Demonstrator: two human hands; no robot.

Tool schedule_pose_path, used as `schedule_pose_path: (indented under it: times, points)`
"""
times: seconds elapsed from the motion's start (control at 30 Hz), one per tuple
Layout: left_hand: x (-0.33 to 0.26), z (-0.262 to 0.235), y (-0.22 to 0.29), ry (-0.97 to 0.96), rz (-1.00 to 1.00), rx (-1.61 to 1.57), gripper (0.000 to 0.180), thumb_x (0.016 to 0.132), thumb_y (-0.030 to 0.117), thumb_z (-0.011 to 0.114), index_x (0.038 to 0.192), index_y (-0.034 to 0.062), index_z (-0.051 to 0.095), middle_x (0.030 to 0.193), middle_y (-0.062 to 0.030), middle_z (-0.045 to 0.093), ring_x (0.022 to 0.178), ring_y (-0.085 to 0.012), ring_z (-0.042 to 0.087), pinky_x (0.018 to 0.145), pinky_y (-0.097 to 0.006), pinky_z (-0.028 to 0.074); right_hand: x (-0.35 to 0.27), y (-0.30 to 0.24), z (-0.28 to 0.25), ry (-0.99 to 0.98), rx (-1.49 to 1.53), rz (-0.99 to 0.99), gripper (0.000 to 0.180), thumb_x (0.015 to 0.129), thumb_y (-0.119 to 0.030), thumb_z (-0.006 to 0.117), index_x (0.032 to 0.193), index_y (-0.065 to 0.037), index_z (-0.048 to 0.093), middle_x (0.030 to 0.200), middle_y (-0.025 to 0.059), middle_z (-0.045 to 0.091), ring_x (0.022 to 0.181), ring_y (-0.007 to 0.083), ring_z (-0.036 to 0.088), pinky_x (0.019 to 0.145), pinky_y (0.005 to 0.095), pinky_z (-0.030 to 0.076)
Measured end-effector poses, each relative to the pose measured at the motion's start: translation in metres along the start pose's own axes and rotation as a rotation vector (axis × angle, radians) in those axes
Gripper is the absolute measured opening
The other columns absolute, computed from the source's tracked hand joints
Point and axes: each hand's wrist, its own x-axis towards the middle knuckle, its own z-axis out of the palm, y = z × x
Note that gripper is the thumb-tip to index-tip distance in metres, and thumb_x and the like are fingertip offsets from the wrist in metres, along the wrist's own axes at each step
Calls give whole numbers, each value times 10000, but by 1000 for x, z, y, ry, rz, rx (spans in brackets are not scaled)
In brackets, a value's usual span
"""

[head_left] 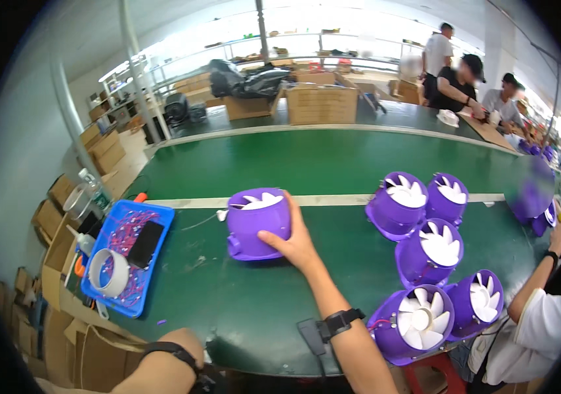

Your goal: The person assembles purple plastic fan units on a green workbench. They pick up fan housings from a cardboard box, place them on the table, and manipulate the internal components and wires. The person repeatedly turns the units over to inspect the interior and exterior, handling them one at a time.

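R hand [297,233] grasping purple duct-fan housing [257,226] at its 3 o'clock side, thumb on front; unit approx. upright, white blades up, nr ctr of green counter [228,308]. Clock ref = this unit. L hand [187,345] at 7 o'clock, mostly hidden, grip: can't tell. Blue tray [162,226] w/ white ring [123,279] + small pcs at 8–9 o'clock. Five similar fans [430,249] grouped 2–4 o'clock. Cardboard box [323,105] at 1 o'clock, far side.

A tray [160,247] lies on the table [228,292], left of the fan housing [247,230]. Five fans [418,259] stand right of it; a carton [322,105] sits behind.
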Motion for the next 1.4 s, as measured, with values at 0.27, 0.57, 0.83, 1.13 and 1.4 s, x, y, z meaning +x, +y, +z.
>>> schedule_pose_path:
  times: [0.27,0.57,0.83,1.13,1.4]
  points:
    - [-5,12,17,5,-35,-15,248,897,113,560,1093,-28,616,1005,-133,642,887,-178,621,759,-298,517,-10,-6,5,-23,44,53,1009,702,-316,822,1480,-62,231,1397,208,420,1285,300,444,1071,400,360]
    - [-29,10,23,69,-16,-36,246,890,113,577,1084,-29,630,968,-130,664,866,-174,641,746,-289,528,-5,-4,1,-23,-8,39,1013,705,-345,818,1471,-38,229,1398,219,401,1299,305,410,1090,391,322]
    - [-38,4,31,90,-116,19,245,883,113,592,1076,-30,642,934,-128,683,847,-170,660,734,-281,537,-5,7,8,-43,0,44,1001,706,-319,798,1475,-45,218,1419,213,371,1320,308,380,1117,406,275]
    - [-72,-93,-21,562,-460,261,244,876,113,609,1067,-31,657,896,-125,705,826,-165,680,722,-273,548,-10,31,-9,-57,-69,97,893,800,-296,732,1497,-87,214,1454,144,354,1334,266,353,1121,390,249]
    - [-220,-142,-143,1430,-521,717,344,917,208,599,1184,-5,560,1108,-106,631,1078,-175,571,897,-320,466,-6,13,-4,127,216,202,733,925,-382,584,1492,-75,234,1429,114,382,1289,220,408,1082,346,318]
